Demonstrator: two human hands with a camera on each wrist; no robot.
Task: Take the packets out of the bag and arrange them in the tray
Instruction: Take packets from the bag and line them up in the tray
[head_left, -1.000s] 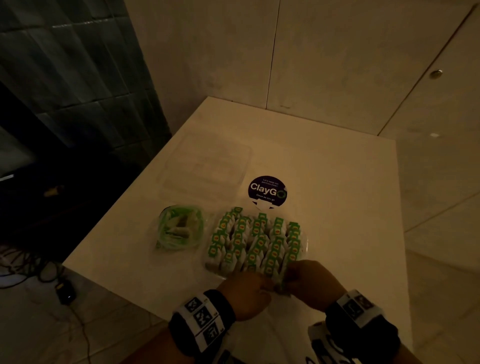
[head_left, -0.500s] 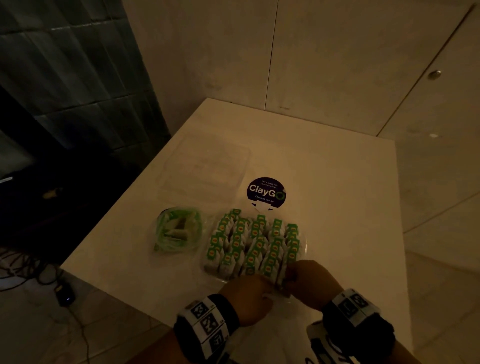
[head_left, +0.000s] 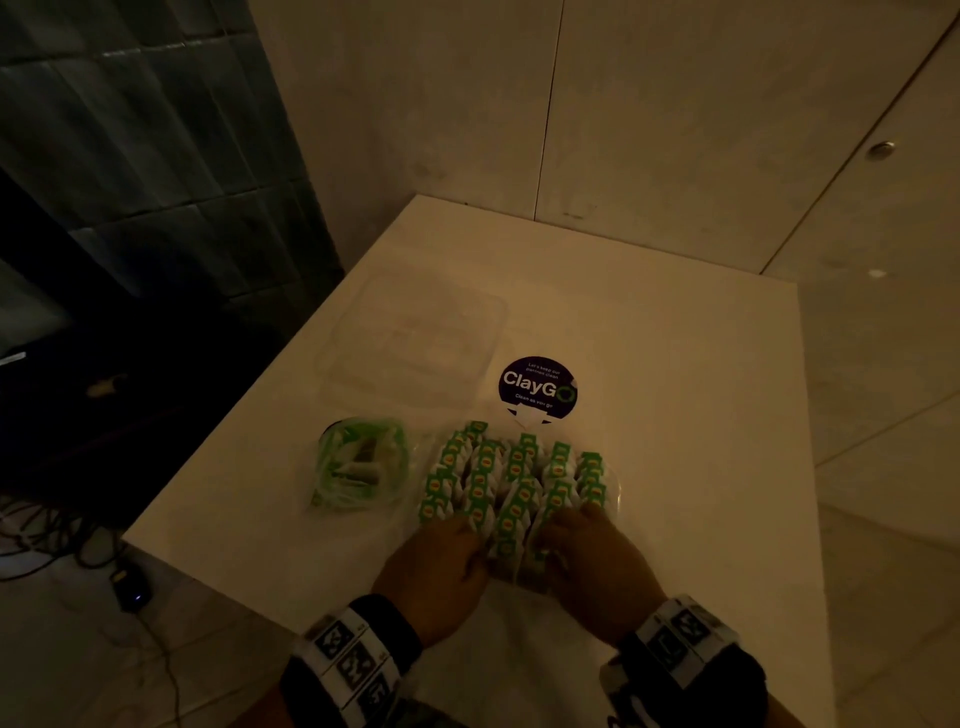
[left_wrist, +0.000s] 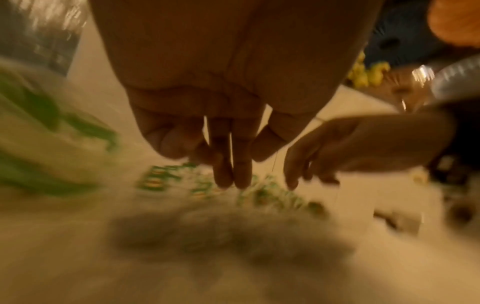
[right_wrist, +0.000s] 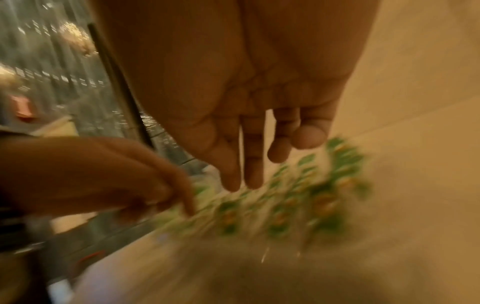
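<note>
A clear tray (head_left: 616, 487) on the white table holds several rows of green-and-white packets (head_left: 519, 467), standing on edge. Left of it lies the clear plastic bag (head_left: 358, 467) with a few green packets inside. My left hand (head_left: 462, 545) and right hand (head_left: 566, 535) sit side by side at the tray's near edge. The fingertips of both touch the nearest packets. The blurred wrist views show the left hand's fingers (left_wrist: 231, 181) and the right hand's fingers (right_wrist: 244, 181) straight and pointing down onto the packets (right_wrist: 298, 205). Neither hand holds a packet that I can see.
A clear lid or empty container (head_left: 421, 332) lies behind the bag. A round dark ClayGo sticker (head_left: 537, 387) is stuck to the table (head_left: 701, 415) behind the tray. The table's left edge drops to a floor with cables (head_left: 62, 540). Walls close the back.
Both hands were bunched together at the tray's near right corner. They have since moved forward and spread apart over the nearest rows of packets.
</note>
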